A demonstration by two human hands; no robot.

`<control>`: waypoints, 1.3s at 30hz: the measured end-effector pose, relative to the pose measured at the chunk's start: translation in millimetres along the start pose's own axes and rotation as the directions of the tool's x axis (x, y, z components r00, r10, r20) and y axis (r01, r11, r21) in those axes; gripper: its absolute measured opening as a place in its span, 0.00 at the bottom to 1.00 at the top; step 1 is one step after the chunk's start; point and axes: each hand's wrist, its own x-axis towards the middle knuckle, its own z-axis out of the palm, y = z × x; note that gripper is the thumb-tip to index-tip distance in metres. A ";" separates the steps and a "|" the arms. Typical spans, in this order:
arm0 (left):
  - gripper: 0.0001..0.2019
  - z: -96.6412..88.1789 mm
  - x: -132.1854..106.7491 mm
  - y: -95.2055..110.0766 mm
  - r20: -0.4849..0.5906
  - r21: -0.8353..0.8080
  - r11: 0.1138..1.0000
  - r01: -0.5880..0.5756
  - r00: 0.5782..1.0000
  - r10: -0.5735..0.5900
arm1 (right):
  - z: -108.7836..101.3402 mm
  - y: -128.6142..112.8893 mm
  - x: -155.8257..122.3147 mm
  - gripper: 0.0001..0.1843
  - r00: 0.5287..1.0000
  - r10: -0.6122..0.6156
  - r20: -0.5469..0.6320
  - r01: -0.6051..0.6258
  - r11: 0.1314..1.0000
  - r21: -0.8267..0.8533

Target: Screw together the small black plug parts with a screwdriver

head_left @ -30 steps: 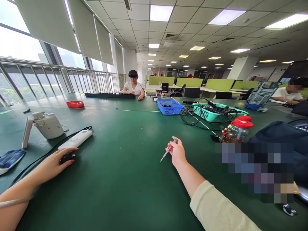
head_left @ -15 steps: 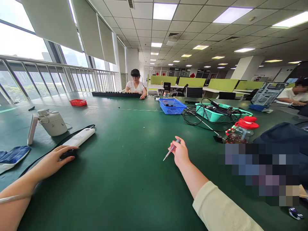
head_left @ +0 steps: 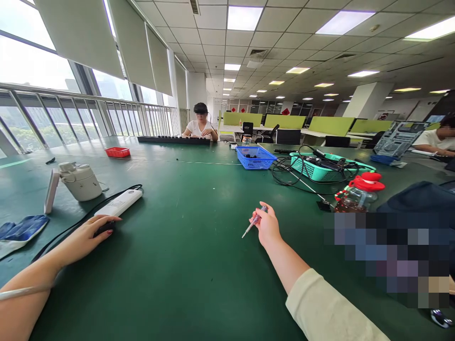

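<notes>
The right hand (head_left: 268, 227) grips a screwdriver (head_left: 250, 227) between curled fingers, over the middle of the table (head_left: 177, 284). The tool slants, its thin tip pointing down and to the left; whether the tip touches the green surface cannot be told. The left hand (head_left: 83, 240) is closed over a black object (head_left: 104, 228), its fingers above and its thumb alongside. Most of that object is hidden.

Just beyond the left hand lies a white power strip (head_left: 122, 202), with a black cord (head_left: 64, 236) running beside it. Farther left are a blue and white glove (head_left: 24, 229), a phone (head_left: 51, 192) standing tilted and a white flask (head_left: 82, 182) near it. A red tray (head_left: 117, 152) sits farther back.

Past the right hand stand a blue basket (head_left: 256, 161) and a green basket (head_left: 308, 169), the latter filled with dark gear and cables. A bottle (head_left: 362, 192) with a red lid stands nearer, beside a dark bag (head_left: 419, 199). At the far edge, another person (head_left: 199, 128) sits behind a long black bar (head_left: 172, 140).
</notes>
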 end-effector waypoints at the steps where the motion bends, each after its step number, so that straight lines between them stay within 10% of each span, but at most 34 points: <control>1: 0.30 0.2 -0.4 0.2 0.006 0.002 1.000 -0.012 1.000 0.012 | -0.1 0.2 0.0 0.25 1.000 0.001 0.000 -0.001 1.000 -0.002; 39: 0.30 -13.1 -3.5 9.3 -0.077 0.034 0.999 0.010 0.997 -0.008 | 0.9 1.9 -2.4 0.25 1.000 -0.009 0.012 0.009 1.000 -0.012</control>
